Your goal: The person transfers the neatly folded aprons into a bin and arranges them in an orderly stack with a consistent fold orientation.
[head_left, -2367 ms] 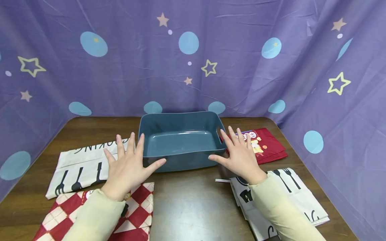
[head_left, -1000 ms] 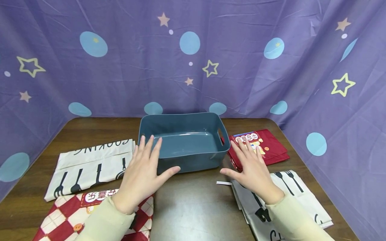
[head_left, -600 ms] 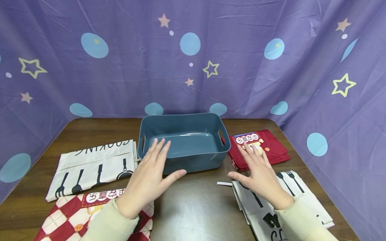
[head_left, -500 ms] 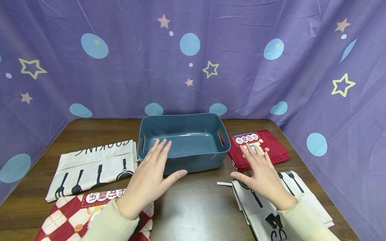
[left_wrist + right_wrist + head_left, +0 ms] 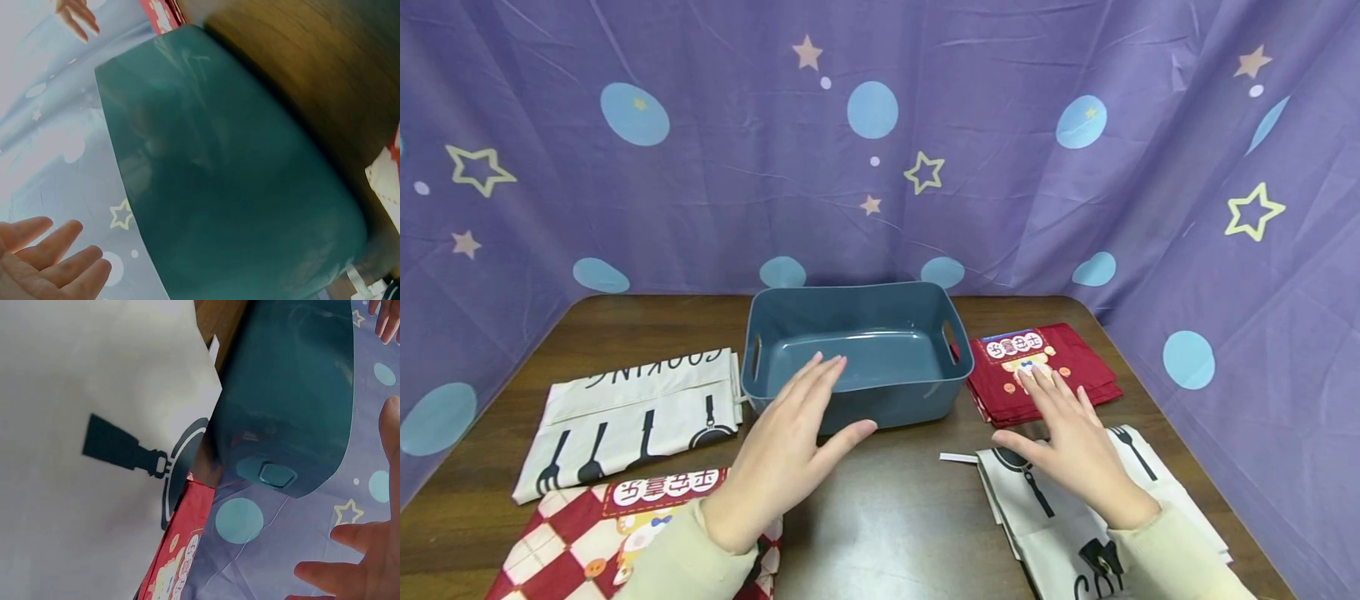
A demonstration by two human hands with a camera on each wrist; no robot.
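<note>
An empty blue-grey plastic bin [image 5: 895, 408] with handle slots stands at the middle back of the brown table [image 5: 865, 517]. My left hand [image 5: 812, 417] is flat with straight fingers in front of the bin's near wall and holds nothing. My right hand [image 5: 1052, 425] is spread over a white cloth with black utensil prints [image 5: 1067, 517], its fingertips reaching a folded red cloth [image 5: 1060, 367]. The left wrist view shows the bin [image 5: 231, 206] close up and my left fingers [image 5: 50, 262]. The right wrist view shows the white cloth [image 5: 94, 425], the bin [image 5: 287, 394] and the red cloth [image 5: 181, 556].
A white "COOKING" cloth [image 5: 625, 408] lies left of the bin. A red and white checked cloth [image 5: 587, 542] lies at the near left. A small white strip [image 5: 957, 457] sits beside the right cloth. A purple star-print curtain [image 5: 880, 167] closes off the back and both sides.
Both hands have drifted right and back towards me. The left went from the bin's left end to its front wall. The right left the bin's right end and is over the white cloth.
</note>
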